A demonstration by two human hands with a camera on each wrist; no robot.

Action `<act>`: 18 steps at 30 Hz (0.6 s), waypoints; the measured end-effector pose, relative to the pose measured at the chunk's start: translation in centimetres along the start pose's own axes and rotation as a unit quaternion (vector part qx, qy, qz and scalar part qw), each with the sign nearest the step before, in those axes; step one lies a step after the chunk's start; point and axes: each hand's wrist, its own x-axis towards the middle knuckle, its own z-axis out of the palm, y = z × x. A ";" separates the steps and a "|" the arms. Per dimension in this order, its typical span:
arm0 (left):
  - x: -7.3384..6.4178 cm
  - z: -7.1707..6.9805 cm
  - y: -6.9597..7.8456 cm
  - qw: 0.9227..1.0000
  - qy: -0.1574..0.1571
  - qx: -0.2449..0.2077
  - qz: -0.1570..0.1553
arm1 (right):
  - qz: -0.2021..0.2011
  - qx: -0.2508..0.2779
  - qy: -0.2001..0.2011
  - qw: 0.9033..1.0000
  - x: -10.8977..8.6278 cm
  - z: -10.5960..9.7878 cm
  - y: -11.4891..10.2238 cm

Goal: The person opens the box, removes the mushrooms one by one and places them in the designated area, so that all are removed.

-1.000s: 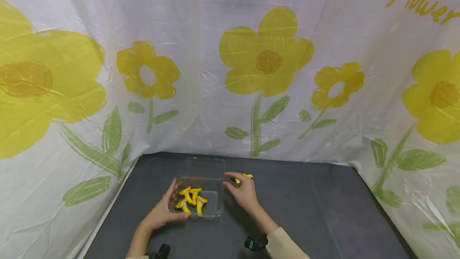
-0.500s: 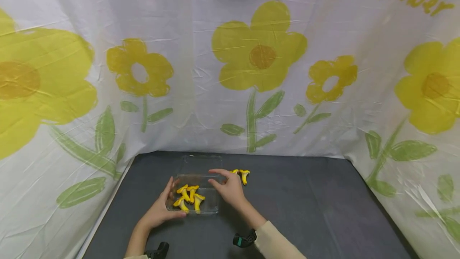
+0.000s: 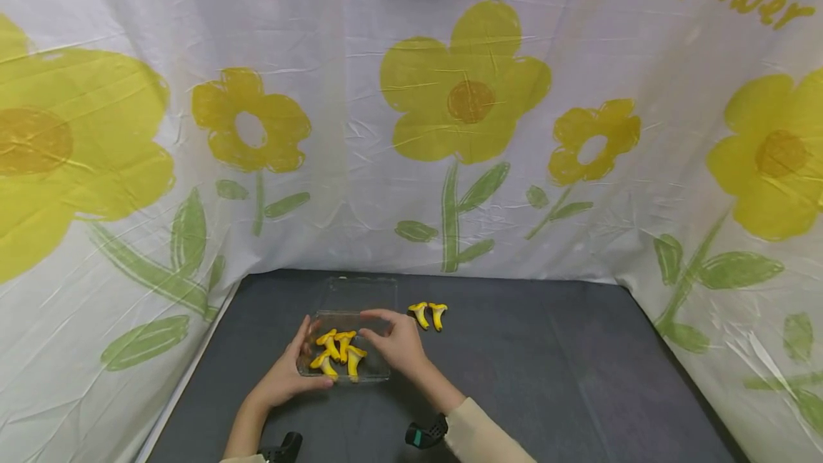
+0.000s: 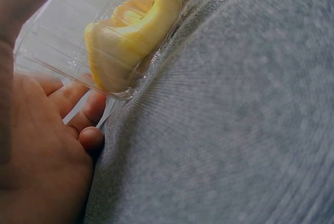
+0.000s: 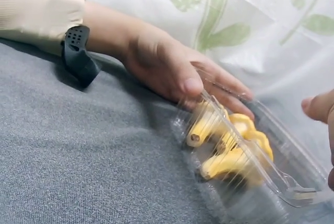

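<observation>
A clear plastic clamshell box (image 3: 343,380) lies on the dark cloth, its transparent lid (image 3: 363,293) folded back behind it. Several yellow chanterelle mushrooms (image 3: 354,359) lie in its left half. My left hand (image 3: 286,370) grips the box's left end, thumb along the near wall and fingers at the far side; the left wrist view shows a chanterelle (image 4: 130,44) through the plastic above the fingertips. Over the box's right end reaches my right hand (image 3: 400,345), thumb and index finger apart, nothing seen between them. It hides that end, so contact with the rim cannot be told.
Two more chanterelles (image 3: 437,316) lie side by side on the grey cloth (image 3: 546,377), behind and right of my right hand. A white curtain (image 3: 347,234) printed with yellow flowers hangs around the back and sides of the table.
My right hand has moved left, from beside the box to over its right end, uncovering the two loose chanterelles. My left hand keeps its grip on the box's left end.
</observation>
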 end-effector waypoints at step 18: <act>0.1 0.0 -0.1 1.000 -0.004 -0.003 -0.001 | -0.008 -0.157 -0.080 0.984 0.2 0.5 -0.2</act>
